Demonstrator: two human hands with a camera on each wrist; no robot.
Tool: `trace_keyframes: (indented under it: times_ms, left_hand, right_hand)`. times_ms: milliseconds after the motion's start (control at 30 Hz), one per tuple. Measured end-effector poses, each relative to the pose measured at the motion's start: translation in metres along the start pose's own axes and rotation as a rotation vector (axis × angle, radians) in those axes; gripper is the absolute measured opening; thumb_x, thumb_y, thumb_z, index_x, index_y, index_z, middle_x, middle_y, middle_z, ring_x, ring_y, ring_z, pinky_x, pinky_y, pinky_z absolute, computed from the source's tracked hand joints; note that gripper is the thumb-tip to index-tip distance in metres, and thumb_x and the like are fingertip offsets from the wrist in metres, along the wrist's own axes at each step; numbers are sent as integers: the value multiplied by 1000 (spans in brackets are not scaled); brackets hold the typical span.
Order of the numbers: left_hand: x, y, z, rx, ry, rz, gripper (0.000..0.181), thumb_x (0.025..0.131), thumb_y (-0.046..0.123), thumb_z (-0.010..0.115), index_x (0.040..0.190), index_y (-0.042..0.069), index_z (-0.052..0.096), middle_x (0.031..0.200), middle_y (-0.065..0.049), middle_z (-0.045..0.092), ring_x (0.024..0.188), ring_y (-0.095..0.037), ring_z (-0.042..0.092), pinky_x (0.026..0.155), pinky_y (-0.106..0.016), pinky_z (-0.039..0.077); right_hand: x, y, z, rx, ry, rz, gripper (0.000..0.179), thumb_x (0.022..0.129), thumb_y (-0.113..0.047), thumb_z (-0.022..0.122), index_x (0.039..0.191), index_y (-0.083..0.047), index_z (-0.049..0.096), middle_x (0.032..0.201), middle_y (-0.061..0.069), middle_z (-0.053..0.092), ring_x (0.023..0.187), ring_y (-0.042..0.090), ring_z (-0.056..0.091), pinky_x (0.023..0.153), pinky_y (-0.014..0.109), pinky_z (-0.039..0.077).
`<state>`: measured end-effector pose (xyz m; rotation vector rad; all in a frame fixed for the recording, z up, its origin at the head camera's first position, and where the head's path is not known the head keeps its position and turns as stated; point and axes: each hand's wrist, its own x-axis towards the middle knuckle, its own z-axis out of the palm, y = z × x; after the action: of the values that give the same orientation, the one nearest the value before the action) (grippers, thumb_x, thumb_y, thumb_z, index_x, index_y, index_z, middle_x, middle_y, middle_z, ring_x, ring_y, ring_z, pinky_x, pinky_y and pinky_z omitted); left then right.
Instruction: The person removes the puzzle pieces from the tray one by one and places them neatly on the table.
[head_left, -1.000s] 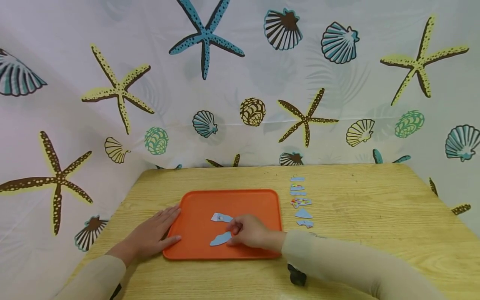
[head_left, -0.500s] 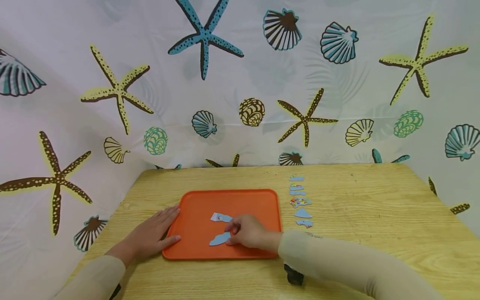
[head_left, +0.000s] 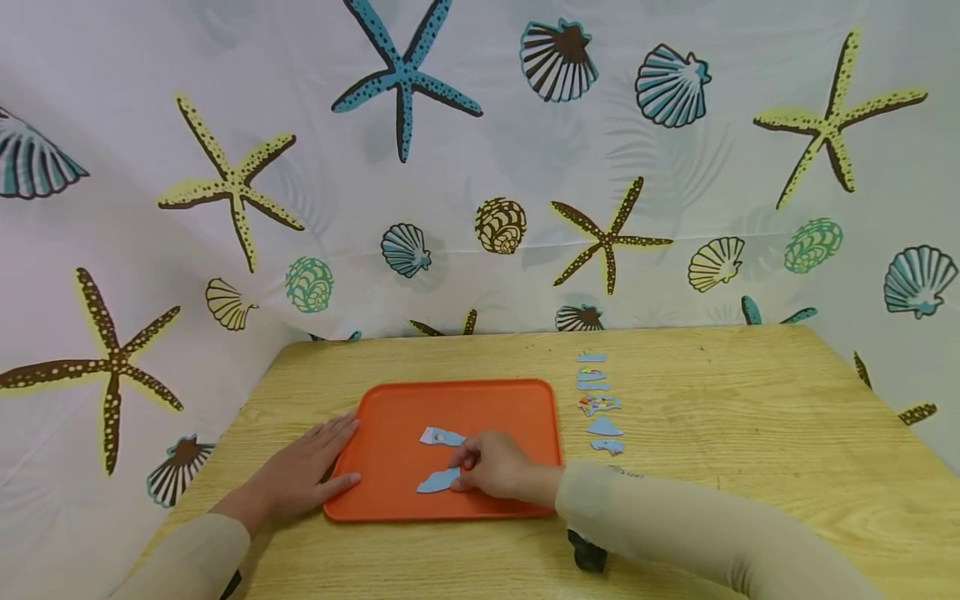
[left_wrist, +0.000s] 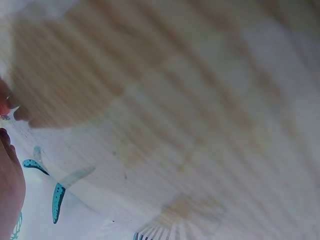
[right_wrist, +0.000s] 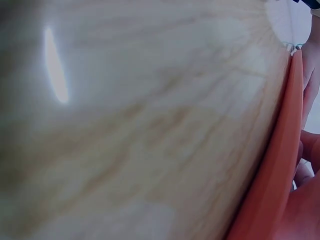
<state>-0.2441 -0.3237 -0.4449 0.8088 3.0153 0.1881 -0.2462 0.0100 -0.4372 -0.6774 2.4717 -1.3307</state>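
On the orange tray point(head_left: 382, 508) lie two flat light-blue puzzle pieces. The upper piece point(head_left: 442, 437) has a white end and a small round picture; its right end meets my right hand point(head_left: 495, 467). Thumb and curled fingers of that hand pinch the right end of the lower, wavy-edged puzzle piece point(head_left: 437, 481), low over the tray. My left hand point(head_left: 307, 467) lies flat with straight fingers at the tray's left rim, its thumb reaching onto the rim. Only slivers of the hands show in the wrist views, and neither piece is visible there.
To the right of the tray, a column of several more light-blue pieces lies on the wooden table point(head_left: 720, 400). Among them are a colourful one point(head_left: 598, 405) and a triangular one point(head_left: 604, 427). A shell-and-starfish cloth point(head_left: 450, 275) hangs behind the table.
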Motion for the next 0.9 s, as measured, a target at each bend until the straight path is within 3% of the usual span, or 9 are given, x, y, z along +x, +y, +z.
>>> trace_keyframes:
  times_ms: [467,900]
  left_hand:
    - [1,0,-1,3,-25,-11,88,95,65,41,154,3,23,159,-11,22,145,-29,20,114,-51,19]
    - [2,-1,0,-4,-25,-11,88,94,66,40,155,5,22,160,-9,20,145,-29,19,114,-52,19]
  right_hand:
    - [1,4,-1,148,-4,25,13,81,-4,79,92,-6,72,82,0,60,69,12,54,54,22,48]
    - [1,5,-6,196,-5,14,14,81,-4,79,93,-4,72,80,0,61,64,10,52,51,22,47]
